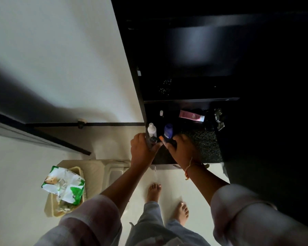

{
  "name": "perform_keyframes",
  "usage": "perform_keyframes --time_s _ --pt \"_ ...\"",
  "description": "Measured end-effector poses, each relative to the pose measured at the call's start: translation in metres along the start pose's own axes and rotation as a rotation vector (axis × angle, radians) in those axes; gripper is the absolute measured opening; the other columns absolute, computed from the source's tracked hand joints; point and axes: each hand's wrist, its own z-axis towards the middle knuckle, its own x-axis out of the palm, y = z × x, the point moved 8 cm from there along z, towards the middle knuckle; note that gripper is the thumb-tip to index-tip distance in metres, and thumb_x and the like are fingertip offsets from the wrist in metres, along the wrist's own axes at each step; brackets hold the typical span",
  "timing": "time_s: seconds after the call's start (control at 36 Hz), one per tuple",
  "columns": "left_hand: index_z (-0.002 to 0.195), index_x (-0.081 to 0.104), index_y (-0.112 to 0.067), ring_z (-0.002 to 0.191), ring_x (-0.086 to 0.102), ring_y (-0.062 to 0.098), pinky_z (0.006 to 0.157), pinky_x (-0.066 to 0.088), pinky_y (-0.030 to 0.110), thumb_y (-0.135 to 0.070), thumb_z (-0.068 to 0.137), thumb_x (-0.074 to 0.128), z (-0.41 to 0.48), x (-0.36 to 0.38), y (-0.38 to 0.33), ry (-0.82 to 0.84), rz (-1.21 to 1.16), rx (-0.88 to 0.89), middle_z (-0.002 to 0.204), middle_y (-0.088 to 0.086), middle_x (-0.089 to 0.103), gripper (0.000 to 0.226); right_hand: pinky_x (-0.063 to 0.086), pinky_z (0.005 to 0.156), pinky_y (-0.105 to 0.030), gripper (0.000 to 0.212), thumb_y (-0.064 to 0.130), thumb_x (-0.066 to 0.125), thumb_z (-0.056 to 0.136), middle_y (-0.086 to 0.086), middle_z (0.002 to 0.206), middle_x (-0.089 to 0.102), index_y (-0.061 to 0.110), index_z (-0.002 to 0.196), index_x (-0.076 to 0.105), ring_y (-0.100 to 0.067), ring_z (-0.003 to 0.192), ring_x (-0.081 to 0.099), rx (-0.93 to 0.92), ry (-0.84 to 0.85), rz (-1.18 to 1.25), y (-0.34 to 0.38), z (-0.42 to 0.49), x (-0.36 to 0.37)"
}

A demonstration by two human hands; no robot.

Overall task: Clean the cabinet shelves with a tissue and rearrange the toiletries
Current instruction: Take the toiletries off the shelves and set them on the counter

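Observation:
A dark open cabinet [185, 102] stands ahead, its lowest shelf [206, 146] speckled. On that shelf stand a clear bottle with a white cap [151, 130] and a blue bottle [168, 130]. A pink tube [191, 115] lies further back, and a small white object [161, 113] sits behind the bottles. My left hand [142, 150] grips a small dark bottle [153, 140] at the shelf's left front. My right hand [182, 150] holds a small item with an orange cap [161, 139] beside it. The upper shelves are too dark to read.
A beige plastic stool [103, 173] stands to the left on the pale floor, with a basket [51, 203] bearing a green-and-white tissue pack [64, 185]. A metal hinge [219, 118] sits on the cabinet's right side. My bare feet [167, 201] stand before the cabinet.

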Motion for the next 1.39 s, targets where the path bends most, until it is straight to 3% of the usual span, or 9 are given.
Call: perform_keyframes --time_s 0.14,0.31,0.42,0.72,0.92,1.11,1.39 --pt "0.115 0.054 -0.014 0.109 0.049 0.020 0.089 0.037 0.026 -0.057 0.091 0.051 -0.015 -0.049 -0.041 -0.198 -0.110 0.069 0.115 0.004 0.055 0.049 0.040 0.072 -0.025 0.042 0.052 0.049 0.088 -0.007 0.111 0.060 0.017 0.105 0.064 -0.027 0.102 0.057 -0.113 -0.151 0.008 0.023 -0.017 -0.059" --pt "0.123 0.046 -0.025 0.113 0.036 -0.001 0.095 0.038 0.024 -0.055 0.094 0.048 -0.027 -0.099 -0.099 -0.357 -0.204 0.227 0.124 -0.011 0.045 0.042 0.052 0.076 -0.032 0.036 0.049 0.054 0.089 0.000 0.109 0.062 0.021 0.108 0.064 -0.023 0.101 0.060 -0.246 -0.385 -0.027 0.056 -0.024 -0.139" --pt "0.125 0.047 -0.025 0.119 0.040 0.003 0.101 0.041 0.030 -0.053 0.094 0.047 -0.026 -0.144 -0.151 -0.447 -0.241 0.397 0.127 -0.011 0.045 0.042 0.053 0.079 -0.033 0.041 0.054 0.048 0.089 0.002 0.111 0.061 0.023 0.112 0.063 -0.020 0.101 0.058 -0.303 -0.535 -0.034 0.082 -0.028 -0.203" --pt "0.128 0.044 -0.027 0.124 0.039 0.001 0.103 0.044 0.025 -0.048 0.092 0.055 -0.017 -0.275 -0.282 -0.655 -0.308 0.718 0.132 -0.014 0.041 0.043 0.053 0.083 -0.034 0.044 0.053 0.052 0.090 0.003 0.116 0.060 0.020 0.118 0.058 -0.020 0.107 0.055 -0.391 -0.924 0.088 0.137 -0.043 -0.376" --pt "0.126 0.048 -0.019 0.123 0.044 0.013 0.100 0.046 0.038 -0.046 0.092 0.055 -0.007 -0.358 -0.359 -0.825 -0.258 0.834 0.129 -0.003 0.045 0.044 0.050 0.084 -0.037 0.040 0.046 0.056 0.089 -0.003 0.110 0.061 0.014 0.113 0.059 -0.026 0.099 0.056 -0.462 -1.174 0.065 0.169 -0.055 -0.475" --pt "0.120 0.052 -0.015 0.115 0.047 0.020 0.097 0.046 0.036 -0.039 0.088 0.060 0.006 -0.422 -0.425 -0.938 -0.072 0.888 0.124 0.002 0.051 0.041 0.049 0.086 -0.041 0.041 0.040 0.061 0.087 -0.012 0.115 0.058 0.010 0.115 0.060 -0.034 0.102 0.054 -0.396 -1.255 -0.018 0.187 -0.051 -0.560" --pt "0.125 0.060 -0.012 0.117 0.050 0.029 0.096 0.045 0.038 -0.036 0.090 0.054 0.070 -0.459 -0.463 -0.710 0.166 0.706 0.127 0.009 0.055 0.043 0.042 0.097 -0.038 0.039 0.036 0.060 0.087 -0.016 0.121 0.056 0.009 0.116 0.062 -0.037 0.115 0.052 -0.208 -0.999 -0.076 0.171 0.006 -0.629"
